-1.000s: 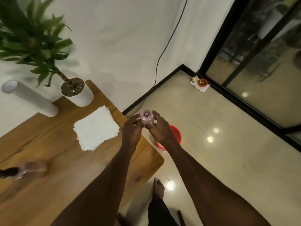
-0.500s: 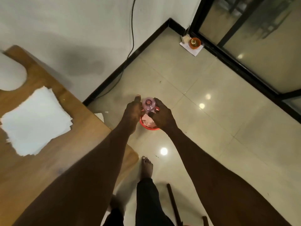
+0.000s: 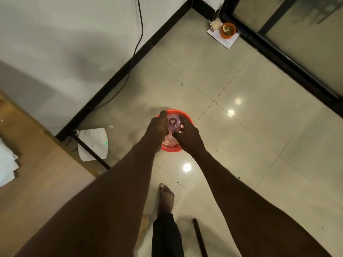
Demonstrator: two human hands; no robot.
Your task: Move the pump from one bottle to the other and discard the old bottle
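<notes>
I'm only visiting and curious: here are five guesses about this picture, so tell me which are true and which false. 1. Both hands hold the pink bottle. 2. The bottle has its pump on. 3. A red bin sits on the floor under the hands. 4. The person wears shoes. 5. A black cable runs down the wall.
1. True: the left hand and the right hand both hold the pink bottle.
2. False: its neck is open, with no pump on it.
3. True: the red bin sits on the floor right below them.
4. False: the foot is bare.
5. True: the black cable hangs down the wall to the floor.
</notes>
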